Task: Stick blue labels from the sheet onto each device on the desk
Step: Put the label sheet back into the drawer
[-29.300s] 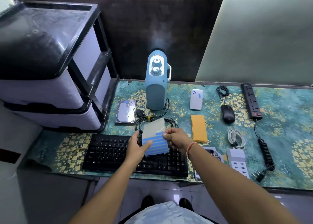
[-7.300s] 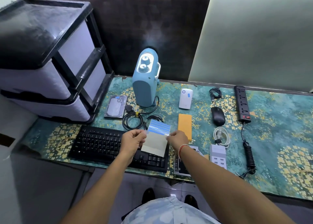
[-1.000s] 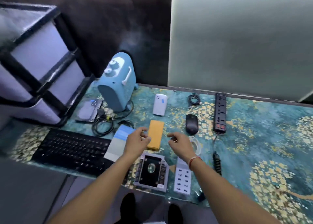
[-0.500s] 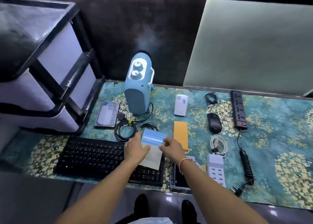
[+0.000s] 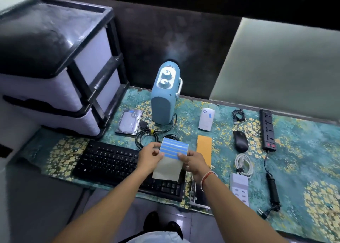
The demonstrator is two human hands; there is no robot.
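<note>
Both hands (image 5: 173, 160) hold label sheet (image 5: 172, 156) lengthwise, blue end away.

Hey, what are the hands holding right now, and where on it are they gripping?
Both hold the label sheet above the keyboard: the left hand pinches its left edge, and the right hand pinches its right edge at the lowest blue strip.

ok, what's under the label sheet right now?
Under the label sheet, held by the left hand and right hand, lies the right end of the black keyboard. Its upper-right keys are covered by the sheet and hands.
</note>
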